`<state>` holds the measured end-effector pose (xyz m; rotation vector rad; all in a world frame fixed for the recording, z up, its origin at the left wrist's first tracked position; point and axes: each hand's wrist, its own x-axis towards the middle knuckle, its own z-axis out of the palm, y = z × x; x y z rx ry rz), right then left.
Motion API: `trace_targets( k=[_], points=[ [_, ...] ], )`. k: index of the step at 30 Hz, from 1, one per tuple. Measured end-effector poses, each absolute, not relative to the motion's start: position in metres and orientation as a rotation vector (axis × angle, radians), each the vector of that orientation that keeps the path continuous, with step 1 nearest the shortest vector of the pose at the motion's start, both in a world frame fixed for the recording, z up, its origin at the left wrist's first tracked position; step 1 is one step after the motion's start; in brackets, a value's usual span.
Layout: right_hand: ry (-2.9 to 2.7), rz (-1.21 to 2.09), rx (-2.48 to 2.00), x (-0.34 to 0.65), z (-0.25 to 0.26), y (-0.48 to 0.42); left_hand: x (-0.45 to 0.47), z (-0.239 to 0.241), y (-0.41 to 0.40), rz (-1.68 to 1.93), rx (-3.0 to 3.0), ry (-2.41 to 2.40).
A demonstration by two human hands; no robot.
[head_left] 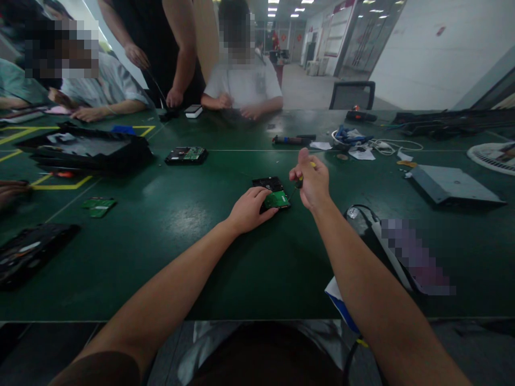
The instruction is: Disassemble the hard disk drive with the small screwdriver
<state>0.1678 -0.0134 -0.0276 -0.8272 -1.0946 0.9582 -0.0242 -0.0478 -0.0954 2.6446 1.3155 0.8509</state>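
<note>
A hard drive [278, 200] with a green circuit board on its upper face lies on the green table in front of me. My left hand [250, 210] holds it from its left side, fingers across the top and thumb along the near edge; the hand hides part of the drive. Closed around the handle of a screwdriver [299, 183] is my right hand [315, 181], just right of the drive. The thin shaft slants down toward the drive's right edge. Whether the tip touches the drive I cannot tell.
Another hard drive [186, 155] and a small green circuit board [99, 206] lie to the left, near a black casing [84, 150]. To the right are a grey metal box [456, 185] and a cable [364, 208]. Several people sit or stand across the table.
</note>
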Motion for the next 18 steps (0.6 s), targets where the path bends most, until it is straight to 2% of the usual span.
trace_targets(
  k=[10, 18],
  points=[
    [-1.164, 0.871, -0.856, 0.1730, -0.0340, -0.0092, -0.0241, -0.0955, -0.0475, 0.847, 2.623, 1.325],
    [-1.100, 1.013, -0.774, 0.1692, -0.0298, -0.0136, -0.0236, -0.0962, -0.0473, 0.846, 2.629, 1.329]
  ],
)
